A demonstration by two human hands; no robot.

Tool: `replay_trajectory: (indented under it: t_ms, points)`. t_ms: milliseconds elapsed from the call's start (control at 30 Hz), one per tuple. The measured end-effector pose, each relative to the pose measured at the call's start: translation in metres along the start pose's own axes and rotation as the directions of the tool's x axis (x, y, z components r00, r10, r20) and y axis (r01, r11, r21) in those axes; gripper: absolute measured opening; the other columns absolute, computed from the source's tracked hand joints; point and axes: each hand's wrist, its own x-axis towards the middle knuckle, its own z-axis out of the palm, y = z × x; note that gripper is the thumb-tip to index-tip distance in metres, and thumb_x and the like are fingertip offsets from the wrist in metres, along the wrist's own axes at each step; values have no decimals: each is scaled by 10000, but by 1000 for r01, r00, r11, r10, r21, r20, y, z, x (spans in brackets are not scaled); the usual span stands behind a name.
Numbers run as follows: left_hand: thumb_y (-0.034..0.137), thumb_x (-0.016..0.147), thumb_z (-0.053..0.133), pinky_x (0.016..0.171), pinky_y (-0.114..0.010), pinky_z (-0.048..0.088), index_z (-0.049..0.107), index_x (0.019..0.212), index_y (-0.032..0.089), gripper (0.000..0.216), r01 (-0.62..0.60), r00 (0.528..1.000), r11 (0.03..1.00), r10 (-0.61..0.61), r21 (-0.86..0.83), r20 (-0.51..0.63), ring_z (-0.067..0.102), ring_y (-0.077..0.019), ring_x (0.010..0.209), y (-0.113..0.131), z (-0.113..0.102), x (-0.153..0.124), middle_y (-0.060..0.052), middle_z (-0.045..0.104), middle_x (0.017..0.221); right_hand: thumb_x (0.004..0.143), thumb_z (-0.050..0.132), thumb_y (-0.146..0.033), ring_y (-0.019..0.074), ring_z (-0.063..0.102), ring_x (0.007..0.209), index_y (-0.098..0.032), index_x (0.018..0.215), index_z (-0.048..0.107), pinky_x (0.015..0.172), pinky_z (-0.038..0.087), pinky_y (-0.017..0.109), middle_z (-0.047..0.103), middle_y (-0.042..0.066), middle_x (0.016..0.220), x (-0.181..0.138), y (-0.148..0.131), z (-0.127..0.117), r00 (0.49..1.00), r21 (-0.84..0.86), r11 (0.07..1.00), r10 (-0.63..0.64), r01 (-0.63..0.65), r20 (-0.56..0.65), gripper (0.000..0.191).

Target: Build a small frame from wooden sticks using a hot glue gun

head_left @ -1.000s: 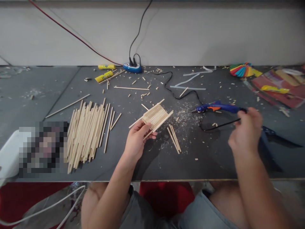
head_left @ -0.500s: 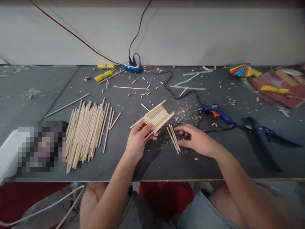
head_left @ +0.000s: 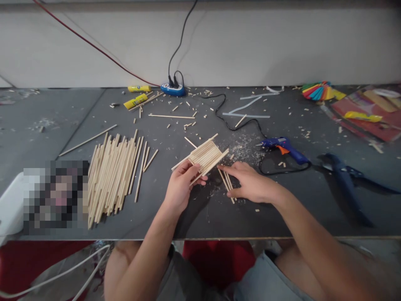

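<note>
My left hand grips a small flat panel of glued wooden sticks and holds it tilted just above the dark table. My right hand lies over a few short loose sticks just right of the panel, fingers stretched out and touching them. A blue hot glue gun rests on the table to the right, its black cord looping behind it.
A big heap of long wooden sticks lies left. Blue pliers lie far right. Yellow glue tubes, a blue power strip, coloured paper and wood scraps sit toward the wall. A white object is at the left edge.
My right hand put the glue gun down on the table, then moved left to the short loose sticks beside the panel. My left hand has kept the panel almost still.
</note>
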Motion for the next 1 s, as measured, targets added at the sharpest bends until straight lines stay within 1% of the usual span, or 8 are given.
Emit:
replay_trajectory:
  t_ms: [100,233,367,600,733,833,933,1000]
  points:
    - [269,772,627,538,-202,509,627,954,146,219,2,1000,1000,-2,-2,2,611,-97,579,0,0,0,-15,620,773,734,657,-381,273,415,1052,-333,1428,280,903,376,395,453,72,1055,0,0,-1,1000,-10,1000,-8,8,1,791]
    - [265,768,632,539,-206,511,629,962,145,229,9,1000,1000,-9,-2,1,611,-98,577,0,0,1,-21,628,788,716,674,-361,272,412,1072,-302,1396,352,922,368,389,459,77,1067,0,-2,-2,1000,-8,1000,-12,12,-11,755]
    - [262,764,636,536,-206,509,627,954,139,226,6,1000,1000,-6,-4,5,607,-98,572,-1,0,1,-25,631,784,697,691,-341,269,411,1091,-321,1355,394,929,367,385,464,69,1072,-1,-4,-2,999,20,1000,-7,8,-33,722]
    - [263,762,637,536,-208,507,626,949,142,223,9,1000,1000,-9,-3,-2,608,-100,573,-1,0,1,-18,628,764,712,676,-366,278,398,1096,-315,1404,321,930,366,399,457,77,1086,0,-3,-2,1000,0,1000,-4,4,-17,780]
    - [272,758,639,537,-209,509,629,947,144,229,14,1000,1000,-14,2,-5,607,-98,569,-1,0,1,-20,635,772,715,675,-377,272,410,1086,-344,1361,374,916,372,393,465,64,1073,2,0,-3,1000,-4,1000,-22,22,1,714]
    - [276,751,644,541,-210,511,632,951,145,239,18,1000,1000,-18,1,-7,609,-98,570,-1,0,1,-23,637,778,709,682,-354,269,409,1101,-318,1310,424,928,363,390,470,64,1094,2,0,-3,999,-2,999,-34,34,-8,655]
    - [271,757,641,542,-208,510,631,962,147,240,15,1000,1000,-15,-1,-7,610,-98,574,-1,0,2,-21,632,779,711,679,-335,264,414,1101,-297,1211,483,924,366,390,479,59,1102,-1,-2,-3,999,10,1000,-26,26,-23,538]
    - [267,765,635,540,-207,509,629,973,151,238,12,1000,1000,-12,0,-3,609,-99,578,-1,0,2,-19,630,780,711,676,-321,262,421,1095,-288,1192,483,921,370,395,484,59,1111,-3,-3,-2,999,12,1000,-9,10,-38,519]
